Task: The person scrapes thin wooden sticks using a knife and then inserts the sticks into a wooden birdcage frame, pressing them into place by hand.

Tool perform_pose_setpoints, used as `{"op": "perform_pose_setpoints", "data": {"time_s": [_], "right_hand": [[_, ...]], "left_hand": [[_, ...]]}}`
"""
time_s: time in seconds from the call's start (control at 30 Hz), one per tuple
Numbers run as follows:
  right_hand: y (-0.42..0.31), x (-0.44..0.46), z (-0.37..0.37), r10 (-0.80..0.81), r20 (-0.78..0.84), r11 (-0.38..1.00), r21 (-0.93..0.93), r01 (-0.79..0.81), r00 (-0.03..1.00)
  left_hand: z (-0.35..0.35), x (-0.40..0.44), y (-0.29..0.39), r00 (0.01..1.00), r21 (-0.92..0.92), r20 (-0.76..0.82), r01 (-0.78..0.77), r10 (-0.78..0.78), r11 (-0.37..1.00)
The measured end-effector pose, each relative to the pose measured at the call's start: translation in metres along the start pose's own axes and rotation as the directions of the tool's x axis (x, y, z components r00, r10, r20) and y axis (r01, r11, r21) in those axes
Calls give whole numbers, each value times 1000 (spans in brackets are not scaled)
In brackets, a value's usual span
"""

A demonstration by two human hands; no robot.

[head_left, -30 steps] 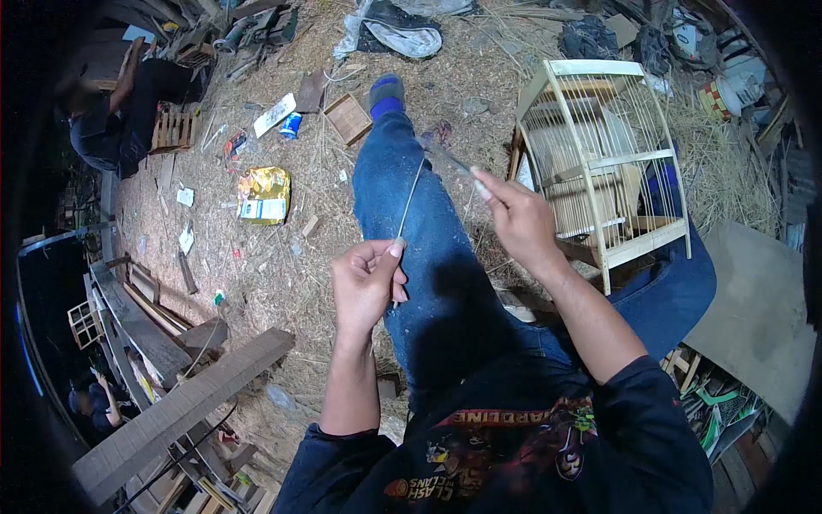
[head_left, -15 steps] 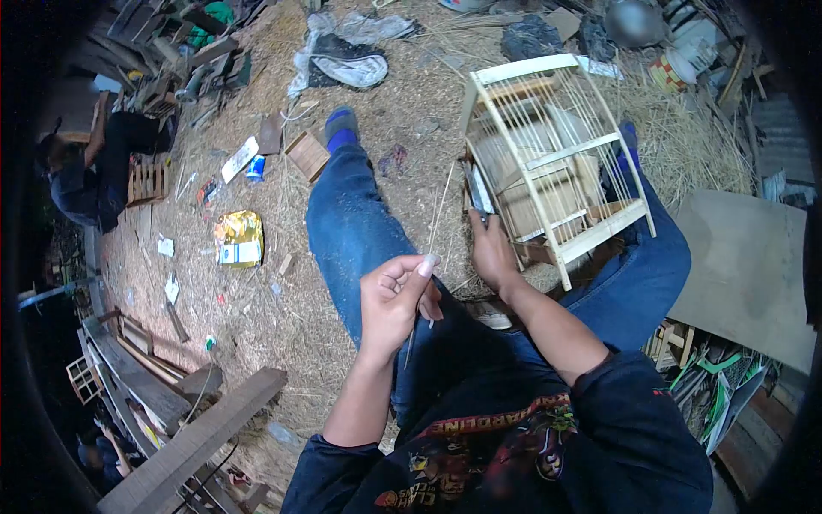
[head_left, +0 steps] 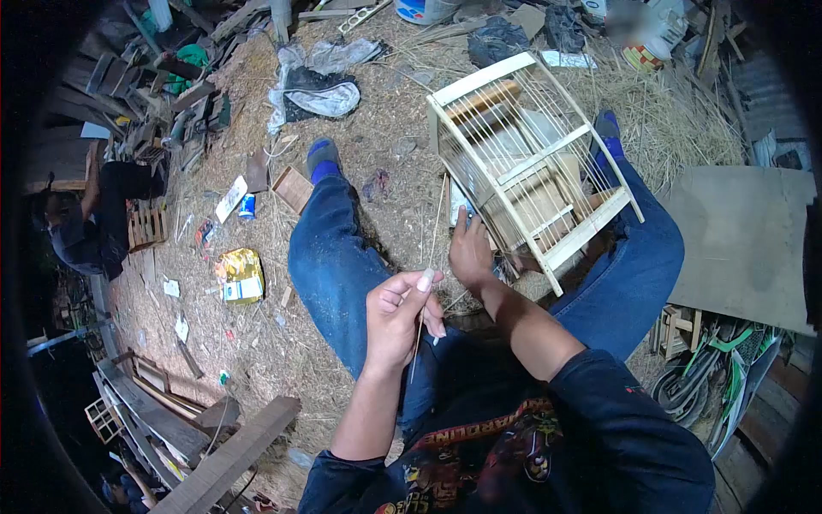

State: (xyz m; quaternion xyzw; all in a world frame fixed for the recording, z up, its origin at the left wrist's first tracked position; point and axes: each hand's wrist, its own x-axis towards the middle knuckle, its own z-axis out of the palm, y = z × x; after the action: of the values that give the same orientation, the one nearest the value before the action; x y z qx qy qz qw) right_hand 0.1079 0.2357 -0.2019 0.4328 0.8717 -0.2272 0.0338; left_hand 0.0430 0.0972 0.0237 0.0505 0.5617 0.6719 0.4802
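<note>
My left hand (head_left: 402, 313) is closed in a pinch on thin bamboo sticks (head_left: 418, 347), which stick out above and below the fingers. To its right, my right hand (head_left: 472, 250) is beside the near left side of a wooden birdcage (head_left: 541, 158). Its fingers are around the dark end of a flat, pale knife-like blade (head_left: 459, 199), partly hidden against the cage. Slender bars line the cage, which leans tilted between my legs, near the right leg (head_left: 638, 248).
Straw and shavings cover the ground (head_left: 342, 231). A gold packet (head_left: 241, 276), a blue can (head_left: 247, 206) and a small wooden box (head_left: 292, 189) lie left. A wooden beam (head_left: 240, 454) juts in at lower left; a flat board (head_left: 736, 244) lies right. Another person (head_left: 94, 214) sits far left.
The view has shifted and turned slightly, so the cage appears farther left. Both hands keep nearly the same pose, the left still pinching the sticks and the right still beside the cage.
</note>
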Motion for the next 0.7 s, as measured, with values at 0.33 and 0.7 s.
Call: {"op": "perform_pose_setpoints", "data": {"time_s": [0.33, 0.7], "right_hand": [[-2, -4, 6, 4, -92, 999, 36, -1, 996], [-12, -40, -68, -206, -54, 972, 101, 210, 977]], "left_hand": [[10, 7, 1, 1000, -29, 21, -3, 4, 1000], [22, 13, 0, 999, -8, -19, -51, 50, 999]]}}
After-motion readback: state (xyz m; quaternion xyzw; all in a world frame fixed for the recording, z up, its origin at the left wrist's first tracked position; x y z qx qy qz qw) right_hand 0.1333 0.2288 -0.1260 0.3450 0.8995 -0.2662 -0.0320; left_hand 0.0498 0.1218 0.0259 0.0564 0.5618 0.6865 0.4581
